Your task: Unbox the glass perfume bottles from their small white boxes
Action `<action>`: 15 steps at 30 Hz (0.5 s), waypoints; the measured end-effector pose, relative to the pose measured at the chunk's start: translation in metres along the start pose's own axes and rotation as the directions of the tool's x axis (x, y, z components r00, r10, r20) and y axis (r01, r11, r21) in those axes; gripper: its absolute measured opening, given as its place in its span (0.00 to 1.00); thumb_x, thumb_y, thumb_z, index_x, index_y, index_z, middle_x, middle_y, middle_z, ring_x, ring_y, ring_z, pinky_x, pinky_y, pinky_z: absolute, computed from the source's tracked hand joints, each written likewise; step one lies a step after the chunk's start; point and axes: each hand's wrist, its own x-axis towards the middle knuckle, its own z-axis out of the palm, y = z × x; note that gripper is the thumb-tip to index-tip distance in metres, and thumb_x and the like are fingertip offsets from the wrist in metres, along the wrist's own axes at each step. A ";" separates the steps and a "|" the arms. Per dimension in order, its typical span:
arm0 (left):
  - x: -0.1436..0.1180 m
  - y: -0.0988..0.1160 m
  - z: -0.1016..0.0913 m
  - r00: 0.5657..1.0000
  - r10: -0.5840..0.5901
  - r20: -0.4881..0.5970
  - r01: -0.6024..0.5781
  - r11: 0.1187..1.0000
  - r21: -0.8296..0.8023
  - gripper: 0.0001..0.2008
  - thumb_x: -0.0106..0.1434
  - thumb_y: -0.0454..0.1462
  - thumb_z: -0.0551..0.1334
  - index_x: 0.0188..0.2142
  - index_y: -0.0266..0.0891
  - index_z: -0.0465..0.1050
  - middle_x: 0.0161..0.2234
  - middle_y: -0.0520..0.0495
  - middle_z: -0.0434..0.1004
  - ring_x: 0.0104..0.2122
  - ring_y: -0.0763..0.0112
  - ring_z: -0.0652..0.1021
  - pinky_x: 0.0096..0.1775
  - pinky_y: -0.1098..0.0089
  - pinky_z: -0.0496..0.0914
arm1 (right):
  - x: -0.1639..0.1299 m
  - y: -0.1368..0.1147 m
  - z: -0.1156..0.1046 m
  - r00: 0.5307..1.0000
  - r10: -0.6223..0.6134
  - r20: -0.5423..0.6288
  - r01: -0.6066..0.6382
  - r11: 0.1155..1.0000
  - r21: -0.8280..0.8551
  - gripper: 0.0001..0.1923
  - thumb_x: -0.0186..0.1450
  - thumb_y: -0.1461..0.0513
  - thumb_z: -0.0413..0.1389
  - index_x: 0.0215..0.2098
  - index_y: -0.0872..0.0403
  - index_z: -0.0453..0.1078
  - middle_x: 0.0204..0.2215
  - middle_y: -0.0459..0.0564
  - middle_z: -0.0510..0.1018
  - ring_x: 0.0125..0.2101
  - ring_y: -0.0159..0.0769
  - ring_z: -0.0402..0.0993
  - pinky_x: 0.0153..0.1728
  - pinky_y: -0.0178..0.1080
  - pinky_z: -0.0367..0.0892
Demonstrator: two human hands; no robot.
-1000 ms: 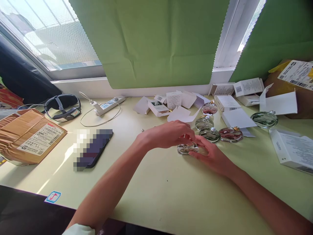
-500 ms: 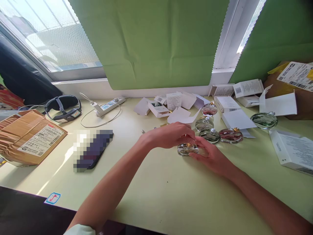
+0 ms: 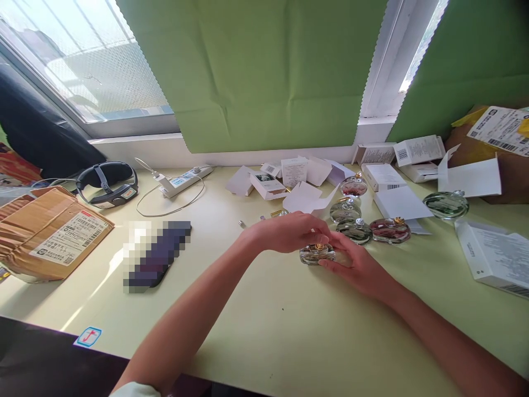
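A round clear glass perfume bottle point(image 3: 311, 255) with a gold top stands on the table between my hands. From the right, my right hand point(image 3: 361, 263) grips its side, the thumb in front and the fingers behind. My left hand point(image 3: 291, 231) arches over the bottle from the left, its bent fingers closed at the gold top and partly hiding it. Just behind are a dark green bottle point(image 3: 353, 230), a red bottle point(image 3: 389, 230), a clear bottle point(image 3: 345, 210) and a pinkish bottle point(image 3: 354, 186). A small metal piece point(image 3: 242, 223) lies left of my left hand.
White boxes, one of them a small carton point(image 3: 294, 170), lie along the back. A green bottle point(image 3: 445, 204) and a larger white box point(image 3: 494, 259) are at right. Leftward are a phone point(image 3: 159, 256), a power strip point(image 3: 184, 182), a headset point(image 3: 107, 184) and a cardboard parcel point(image 3: 53, 234).
My left hand has lowered slightly and shifted a little at the bottle's gold top. My right hand stays on the bottle, which has not visibly moved.
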 end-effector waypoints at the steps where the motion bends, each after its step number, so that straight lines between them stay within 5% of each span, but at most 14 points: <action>1: 0.001 0.000 0.000 1.000 -0.008 0.006 0.008 1.000 -0.005 0.14 0.73 0.38 0.53 0.52 0.42 0.75 0.43 0.49 0.82 0.37 0.72 0.77 0.35 0.73 0.66 | 0.000 0.000 0.000 1.000 -0.005 0.000 0.005 1.000 0.002 0.28 0.66 0.52 0.61 0.62 0.39 0.62 0.60 0.46 0.74 0.62 0.45 0.67 0.62 0.49 0.62; 15: 0.003 -0.003 0.002 0.999 -0.027 0.019 0.027 1.000 -0.008 0.14 0.73 0.38 0.53 0.49 0.40 0.75 0.43 0.46 0.81 0.37 0.72 0.76 0.35 0.73 0.66 | -0.001 0.000 0.000 1.000 0.027 0.003 -0.027 0.999 0.030 0.28 0.66 0.52 0.61 0.62 0.40 0.61 0.60 0.47 0.73 0.62 0.46 0.67 0.63 0.52 0.61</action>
